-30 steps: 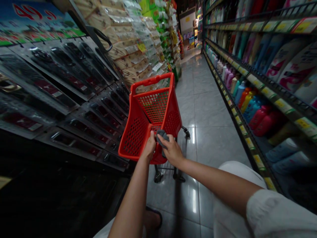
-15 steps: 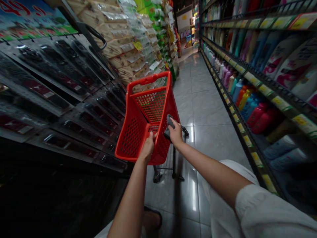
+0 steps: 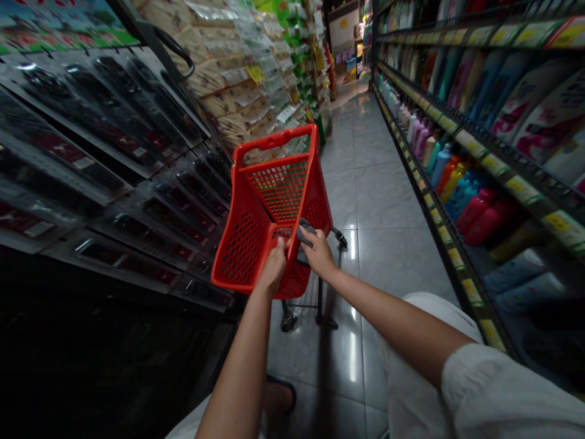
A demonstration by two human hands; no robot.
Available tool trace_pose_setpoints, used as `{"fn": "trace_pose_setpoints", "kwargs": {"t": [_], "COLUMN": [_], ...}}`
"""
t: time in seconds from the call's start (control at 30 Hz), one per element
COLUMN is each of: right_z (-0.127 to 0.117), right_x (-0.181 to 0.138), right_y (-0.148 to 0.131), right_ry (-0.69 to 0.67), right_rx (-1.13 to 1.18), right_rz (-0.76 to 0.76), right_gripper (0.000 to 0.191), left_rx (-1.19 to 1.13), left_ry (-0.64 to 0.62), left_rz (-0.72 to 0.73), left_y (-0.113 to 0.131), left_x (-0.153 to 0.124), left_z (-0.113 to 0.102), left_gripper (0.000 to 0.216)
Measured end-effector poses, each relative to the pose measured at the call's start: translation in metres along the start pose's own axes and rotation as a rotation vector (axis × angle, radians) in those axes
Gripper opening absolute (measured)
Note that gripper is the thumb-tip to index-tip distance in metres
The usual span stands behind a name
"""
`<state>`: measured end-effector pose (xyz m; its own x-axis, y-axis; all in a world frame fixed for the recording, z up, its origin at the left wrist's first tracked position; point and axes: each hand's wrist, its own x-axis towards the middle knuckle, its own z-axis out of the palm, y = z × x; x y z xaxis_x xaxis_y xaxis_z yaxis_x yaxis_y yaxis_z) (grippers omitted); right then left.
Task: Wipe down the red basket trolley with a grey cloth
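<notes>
A red plastic shopping cart (image 3: 237, 277) with perforated walls stands in front of me on dark legs with castors. No goods show in the part of its basket I can see. My left hand (image 3: 273, 268) is closed over the cart's near rim, thumb on top, the other fingers mostly hidden. Just to its right, my right hand (image 3: 321, 255) has its fingers closed on a dark grey cloth (image 3: 305, 234). That cloth lies against the upper edge of the cart's right side.
Shelves with bottles (image 3: 475, 213) line the right of the aisle. Packaged goods hang on a display rack (image 3: 169, 207) close to the cart's left, with stacked beige packs (image 3: 228, 79) beyond. Grey floor tiles (image 3: 388, 195) run ahead. My foot (image 3: 280, 395) is below the cart.
My right hand and the grey cloth have moved left and slightly down along the cart's edge, closer to my left hand. The left hand stays on the rim.
</notes>
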<state>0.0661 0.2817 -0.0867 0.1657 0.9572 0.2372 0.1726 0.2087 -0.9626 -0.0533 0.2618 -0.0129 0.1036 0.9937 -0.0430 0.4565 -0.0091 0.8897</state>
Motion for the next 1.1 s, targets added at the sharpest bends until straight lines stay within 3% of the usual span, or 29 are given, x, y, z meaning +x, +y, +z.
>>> {"fn": "trace_pose_setpoints", "kwargs": {"t": [0.13, 0.43, 0.5, 0.67, 0.73, 0.87, 0.93, 1.0, 1.1], "right_z": [0.001, -0.008, -0.009, -0.009, -0.007, 0.003, 0.011, 0.020, 0.034], "right_x": [-0.030, -0.080, -0.079, -0.049, -0.035, -0.025, -0.031, -0.039, -0.047], "right_y": [-0.002, -0.001, 0.008, 0.029, 0.027, 0.017, 0.020, 0.032, 0.061], "right_ry": [-0.089, -0.300, -0.272, 0.054, 0.102, 0.008, -0.052, -0.064, -0.033], "right_rx": [0.025, 0.061, 0.095, 0.125, 0.125, 0.035, -0.044, -0.097, -0.126], "right_rz": [-0.021, -0.151, -0.121, 0.118, 0.084, -0.127, -0.147, -0.084, 0.136], "right_gripper": [0.054, 0.062, 0.058, 0.053, 0.062, 0.077, 0.080, 0.082, 0.083], "left_rx": [-0.026, -0.023, -0.056, -0.218, -0.220, -0.176, -0.157, -0.136, -0.117], "left_ry": [0.007, 0.048, 0.039, -0.013, -0.022, 0.003, 0.026, 0.036, 0.030], "left_rz": [0.032, -0.048, -0.057, -0.047, -0.044, -0.008, 0.021, 0.024, 0.005], "left_y": [-0.001, -0.003, -0.005, -0.008, -0.008, -0.008, -0.008, -0.007, -0.006], "left_x": [0.004, 0.007, 0.007, 0.006, 0.008, 0.011, 0.011, 0.010, 0.009], "left_z": [0.002, 0.000, 0.000, 0.002, 0.003, 0.004, 0.004, 0.005, 0.006], "left_gripper": [0.077, 0.074, 0.068, 0.057, 0.056, 0.055, 0.054, 0.053, 0.051]}}
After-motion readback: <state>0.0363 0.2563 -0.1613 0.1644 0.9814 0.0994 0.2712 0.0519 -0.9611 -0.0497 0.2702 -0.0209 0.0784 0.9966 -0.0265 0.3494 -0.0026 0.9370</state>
